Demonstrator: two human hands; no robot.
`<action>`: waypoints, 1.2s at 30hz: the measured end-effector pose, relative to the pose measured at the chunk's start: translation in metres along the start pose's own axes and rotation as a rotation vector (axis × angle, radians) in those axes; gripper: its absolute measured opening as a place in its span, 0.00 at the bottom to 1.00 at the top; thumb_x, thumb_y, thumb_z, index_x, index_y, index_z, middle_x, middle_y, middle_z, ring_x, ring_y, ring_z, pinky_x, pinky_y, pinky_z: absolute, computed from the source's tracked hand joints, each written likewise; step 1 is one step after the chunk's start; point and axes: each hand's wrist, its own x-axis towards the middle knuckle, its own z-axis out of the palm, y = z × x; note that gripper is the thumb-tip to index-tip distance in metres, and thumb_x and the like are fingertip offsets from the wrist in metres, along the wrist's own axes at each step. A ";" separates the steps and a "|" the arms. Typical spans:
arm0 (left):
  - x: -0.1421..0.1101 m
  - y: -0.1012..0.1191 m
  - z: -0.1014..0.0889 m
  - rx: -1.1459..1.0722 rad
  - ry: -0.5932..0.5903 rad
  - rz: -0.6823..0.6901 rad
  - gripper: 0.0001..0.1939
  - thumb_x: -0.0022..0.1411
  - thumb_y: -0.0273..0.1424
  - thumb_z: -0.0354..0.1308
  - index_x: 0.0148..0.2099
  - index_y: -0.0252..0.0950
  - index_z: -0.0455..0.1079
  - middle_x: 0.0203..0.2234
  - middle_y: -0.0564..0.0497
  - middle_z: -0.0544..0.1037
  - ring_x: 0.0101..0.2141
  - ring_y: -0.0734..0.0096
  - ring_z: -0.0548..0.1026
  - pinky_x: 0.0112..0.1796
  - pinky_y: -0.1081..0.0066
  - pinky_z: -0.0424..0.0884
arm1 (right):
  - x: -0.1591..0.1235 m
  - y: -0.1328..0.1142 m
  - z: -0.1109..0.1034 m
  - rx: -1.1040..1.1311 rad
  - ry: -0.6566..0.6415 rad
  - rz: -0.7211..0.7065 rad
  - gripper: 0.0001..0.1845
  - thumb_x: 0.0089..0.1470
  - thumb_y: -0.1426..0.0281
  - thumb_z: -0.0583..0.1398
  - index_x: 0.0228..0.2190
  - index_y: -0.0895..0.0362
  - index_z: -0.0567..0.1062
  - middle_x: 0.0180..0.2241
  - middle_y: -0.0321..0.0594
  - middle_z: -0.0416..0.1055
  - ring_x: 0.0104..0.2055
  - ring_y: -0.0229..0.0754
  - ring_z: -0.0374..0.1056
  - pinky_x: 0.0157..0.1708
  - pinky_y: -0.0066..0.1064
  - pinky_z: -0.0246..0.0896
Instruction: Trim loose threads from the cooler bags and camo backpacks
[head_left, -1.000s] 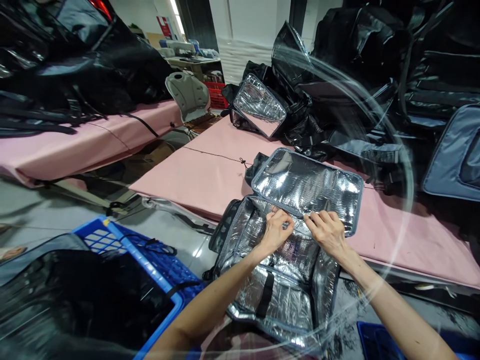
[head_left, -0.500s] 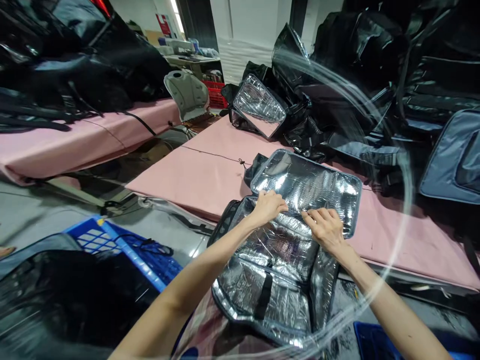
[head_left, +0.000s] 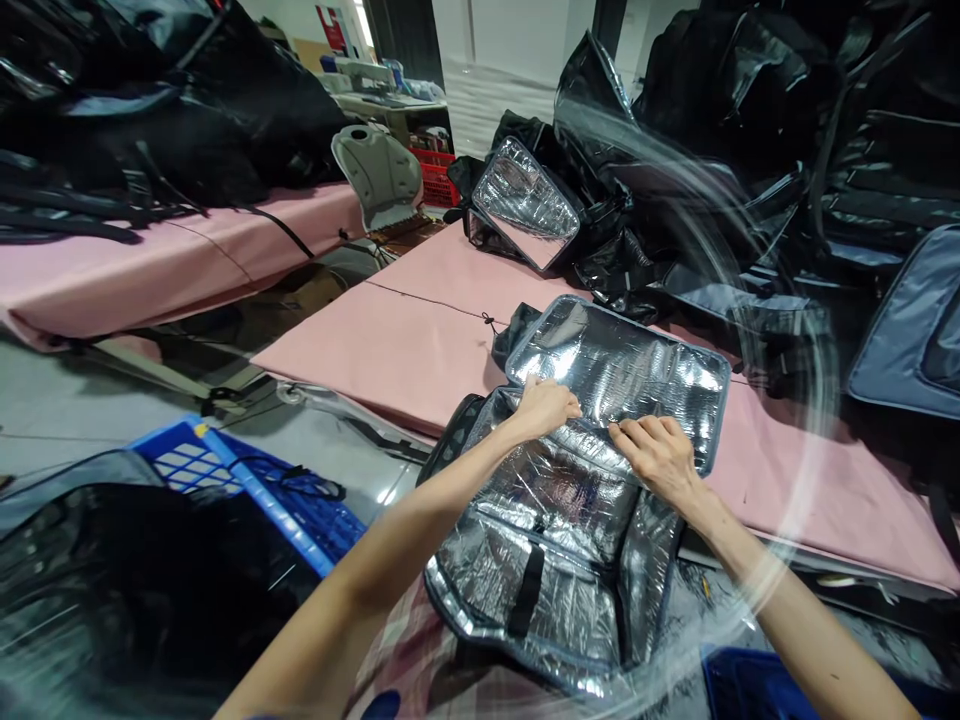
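An insulated bag (head_left: 570, 490) with a shiny silver lining lies open across my lap and the near table edge. Its silver lid flap (head_left: 622, 365), bound in grey, is folded back onto the table. My left hand (head_left: 547, 408) is closed at the seam where the lid joins the body, thumb and fingers pinching the edge there. Just to its right, my right hand (head_left: 658, 455) has its fingers curled over the same seam. A black strap (head_left: 528, 590) runs across the lining of the near panel. The fingertips of both hands are partly hidden.
Black bags are heaped at the back right of the pink table (head_left: 390, 350) and on another pink table (head_left: 247, 250) at left. A blue crate (head_left: 262, 500) with black bags stands at lower left. Behind are a grey chair (head_left: 379, 180) and a red crate (head_left: 435, 180).
My left hand has gone from a raised pinch over the opening up and left onto the lid seam. The right hand stays at nearly the same spot on the seam.
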 end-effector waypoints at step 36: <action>-0.051 0.036 0.041 0.066 0.556 0.115 0.09 0.64 0.31 0.48 0.36 0.38 0.69 0.30 0.51 0.74 0.35 0.67 0.67 0.40 0.61 0.51 | -0.019 0.011 -0.009 0.089 -0.091 0.100 0.10 0.56 0.75 0.54 0.38 0.57 0.73 0.31 0.39 0.72 0.31 0.39 0.57 0.30 0.33 0.42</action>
